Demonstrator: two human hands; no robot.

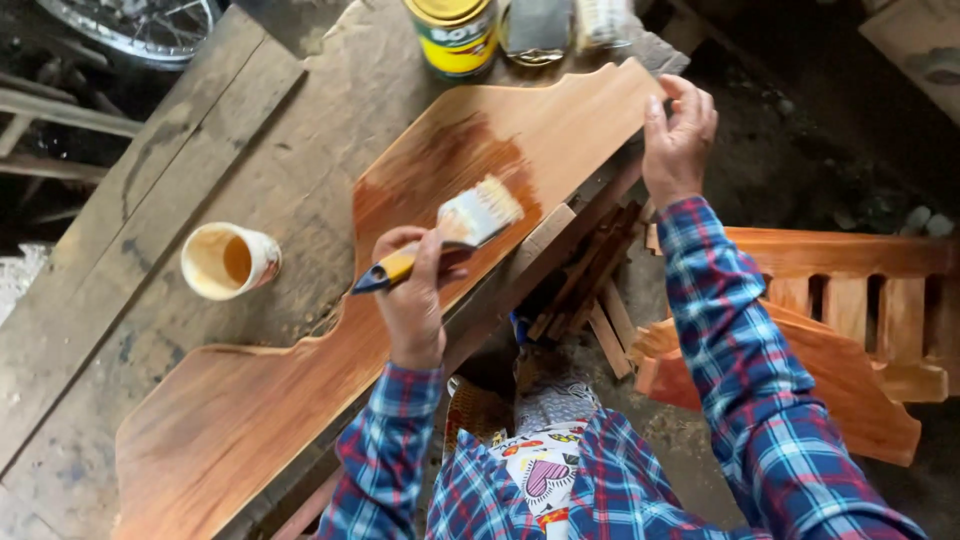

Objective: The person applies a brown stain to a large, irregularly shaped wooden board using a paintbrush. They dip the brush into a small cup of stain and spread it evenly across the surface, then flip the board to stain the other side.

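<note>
— On the bench at left, what's in the cup?
— Amber liquid, low inside; the can up top looks shut.
— And the board?
— Lying across the bench, dark where wet. Left hand has fingers clamped on the brush; I'd keep strokes long, along the grain.
— Right hand?
— Fingers curled over the board's far edge, steadying it.

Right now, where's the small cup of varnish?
In the head view, the cup stands on the workbench, left of the carved board and the left hand.
</note>
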